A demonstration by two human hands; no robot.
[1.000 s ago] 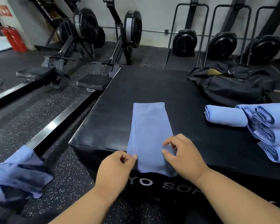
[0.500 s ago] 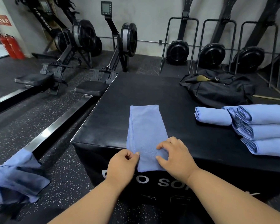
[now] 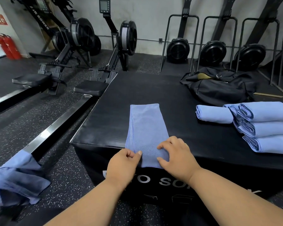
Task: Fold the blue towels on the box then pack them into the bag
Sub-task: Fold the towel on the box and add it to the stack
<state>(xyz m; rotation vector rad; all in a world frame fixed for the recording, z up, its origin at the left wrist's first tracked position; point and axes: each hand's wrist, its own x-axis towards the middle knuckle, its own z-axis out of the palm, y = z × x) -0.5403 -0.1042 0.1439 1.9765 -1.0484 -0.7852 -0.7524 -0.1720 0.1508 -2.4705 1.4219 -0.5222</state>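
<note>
The box (image 3: 114, 111) top lies bare left of and beyond the flat towel (image 3: 146, 128), and in a strip between it and the rolled towels (image 3: 258, 126) at the right edge. The bag (image 3: 219, 88) blocks the upper right corner. Rowing machines (image 3: 104, 62) crowd the floor at left.

Blue towels: one flat strip (image 3: 146, 128), four rolled (image 3: 214, 114), one heap on floor (image 3: 15, 180). Bags (image 3: 219, 90): one. Boxes (image 3: 153, 93): one. Hands: two.
</note>
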